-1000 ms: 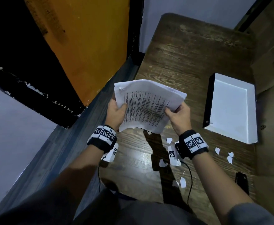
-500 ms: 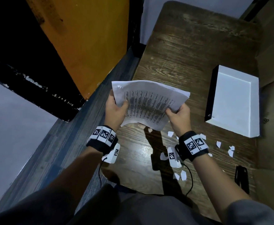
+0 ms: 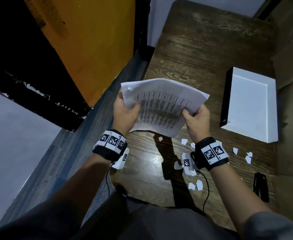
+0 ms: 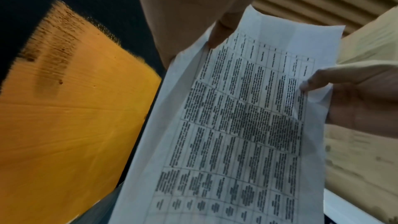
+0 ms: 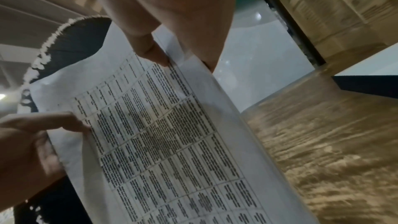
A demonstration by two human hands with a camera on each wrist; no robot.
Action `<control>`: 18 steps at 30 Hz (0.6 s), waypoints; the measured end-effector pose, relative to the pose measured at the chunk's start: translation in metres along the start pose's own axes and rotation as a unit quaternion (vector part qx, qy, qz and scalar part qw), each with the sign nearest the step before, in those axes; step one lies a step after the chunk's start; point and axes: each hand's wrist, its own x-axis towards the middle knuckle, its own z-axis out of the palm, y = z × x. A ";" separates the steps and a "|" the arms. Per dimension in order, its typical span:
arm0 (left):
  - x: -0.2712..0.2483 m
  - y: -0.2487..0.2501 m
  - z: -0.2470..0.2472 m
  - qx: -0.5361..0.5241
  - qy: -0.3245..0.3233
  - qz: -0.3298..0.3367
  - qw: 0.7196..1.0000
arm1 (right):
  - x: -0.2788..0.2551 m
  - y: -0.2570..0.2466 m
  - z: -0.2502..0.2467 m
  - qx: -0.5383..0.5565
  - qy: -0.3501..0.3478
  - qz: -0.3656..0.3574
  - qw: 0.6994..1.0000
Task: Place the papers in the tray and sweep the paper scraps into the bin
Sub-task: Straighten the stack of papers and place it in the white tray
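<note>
A sheaf of printed papers (image 3: pixel 161 108) is held in the air over the wooden table (image 3: pixel 203 49). My left hand (image 3: pixel 125 111) grips its left edge, thumb on the printed side. My right hand (image 3: pixel 195 116) pinches its right edge. The same papers (image 4: pixel 237 125) fill the left wrist view, and in the right wrist view the papers (image 5: pixel 168 142) show a printed table with my thumb on top. A white tray (image 3: pixel 251 104) lies on the table to the right, nothing in it. Several white paper scraps (image 3: pixel 184 141) are strewn on the table below my hands. No bin is in view.
A black stapler-like object (image 3: pixel 261 187) lies near the table's right front. An orange panel (image 3: pixel 93 40) with a black frame stands to the left, beyond a strip of dark floor. Brown cardboard (image 3: pixel 291 54) rises at the right edge.
The papers and both hands have shifted slightly to the right, toward the tray. Both grips are unchanged.
</note>
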 end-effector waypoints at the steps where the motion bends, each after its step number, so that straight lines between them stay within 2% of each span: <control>1: -0.001 -0.002 0.000 -0.009 0.012 0.010 1.000 | -0.002 0.000 0.000 0.003 0.007 -0.009 1.000; 3: -0.005 -0.011 -0.002 0.003 0.024 0.006 1.000 | -0.010 0.006 0.003 -0.005 0.006 0.000 1.000; 7: -0.013 -0.036 -0.001 0.067 0.004 -0.050 0.997 | -0.025 0.032 0.009 0.005 0.003 0.074 0.997; 12: -0.017 -0.048 0.003 0.074 0.014 -0.069 0.995 | -0.034 0.050 0.009 -0.001 0.023 0.095 0.995; 15: -0.021 -0.037 0.005 0.069 0.011 -0.044 0.997 | -0.036 0.057 0.005 -0.004 0.013 0.121 0.993; 18: -0.024 -0.027 -0.002 0.068 -0.043 -0.003 0.997 | -0.039 0.058 -0.010 -0.011 -0.029 0.122 0.992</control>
